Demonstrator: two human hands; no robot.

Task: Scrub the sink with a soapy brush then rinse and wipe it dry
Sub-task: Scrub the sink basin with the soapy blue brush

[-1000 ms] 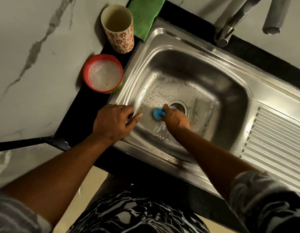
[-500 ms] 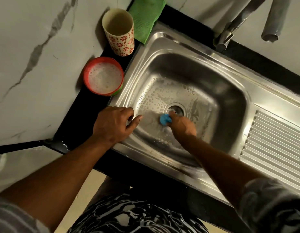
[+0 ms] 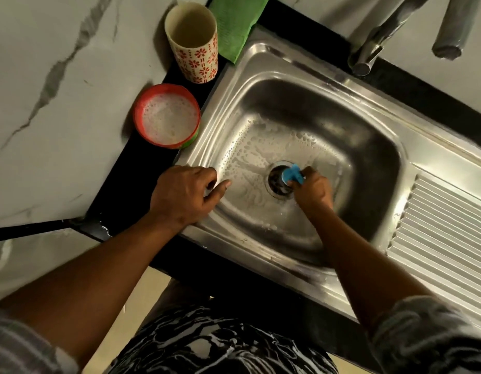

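**Scrubbing at the drain with the brush**

Centre frame, the blue brush (image 3: pixel 293 176) is gripped in the closed fist of the right hand (image 3: pixel 313 191), on the sink (image 3: pixel 261 54) floor at the drain's (image 3: pixel 277 183) right edge. Its visible end is pointed to the upper left, over the drain. The rest is hidden, so its long axis cannot be told.

The left hand (image 3: pixel 182 197) is rested on the left rim, fingers loosely bent, nothing held. Suds are spread across the basin floor.

At upper left, a red bowl (image 3: pixel 164 89) is filled with foamy liquid.

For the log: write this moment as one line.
phase scrub | right hand grips blue brush at drain | left hand rests on sink rim
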